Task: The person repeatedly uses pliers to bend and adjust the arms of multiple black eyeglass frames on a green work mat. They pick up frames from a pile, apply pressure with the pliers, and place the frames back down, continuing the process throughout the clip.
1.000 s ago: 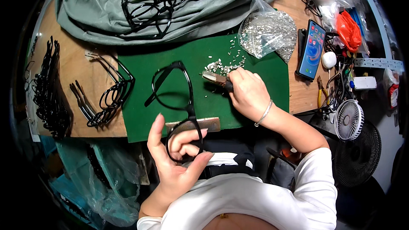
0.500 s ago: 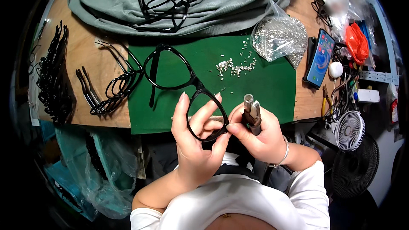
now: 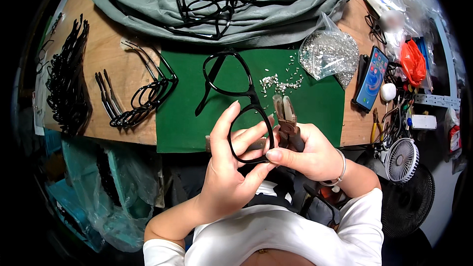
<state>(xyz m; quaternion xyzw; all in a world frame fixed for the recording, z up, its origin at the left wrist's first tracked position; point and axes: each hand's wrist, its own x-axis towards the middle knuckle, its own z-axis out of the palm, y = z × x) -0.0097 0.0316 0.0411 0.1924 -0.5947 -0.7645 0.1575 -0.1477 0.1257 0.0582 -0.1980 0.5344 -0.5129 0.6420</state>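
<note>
The left hand [image 3: 221, 177] pinches the black glasses [image 3: 252, 97] by the near rim, forefinger stretched along it; the right hand [image 3: 315, 152] curls round pliers [image 3: 287, 126], thumb pressed to that rim. Held across the green mat's [image 3: 180, 135] near edge, the glasses look light, stiff, slick; the thick rim should grip best. Between twelve and one, shiny grains [image 3: 281, 86]; at one, a crinkly clear bag [image 3: 325, 54]; at twelve, rumpled grey cloth [image 3: 286, 15].
</note>
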